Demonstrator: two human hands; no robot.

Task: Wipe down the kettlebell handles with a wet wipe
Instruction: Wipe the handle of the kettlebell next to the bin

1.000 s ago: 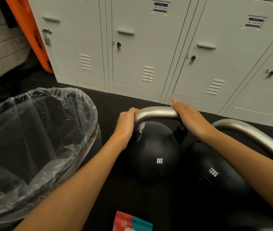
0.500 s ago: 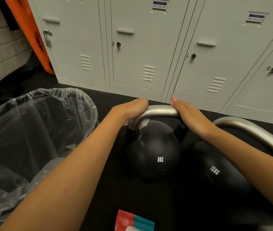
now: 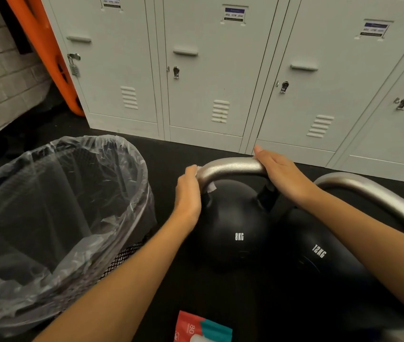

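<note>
The round black kettlebell marked 8KG [image 3: 233, 230] stands on the dark floor, its curved silver metal handle [image 3: 230, 167] uppermost. The left hand [image 3: 188, 193] wraps a white wet wipe [image 3: 211, 186] round the handle's left bend, fingers curled over it. The right hand [image 3: 282, 172] rests on the handle's right end, steadying it, fingers fairly straight. The step in hand looks like wiping the first handle. Next, the wipe should probably travel rightward, so the right hand must shift. Just right, touching, sits the black 12KG kettlebell [image 3: 319, 253]; left stands a mesh bin lined with clear plastic [image 3: 132, 193]; a red-and-teal wipe packet [image 3: 203, 328] lies near.
</note>
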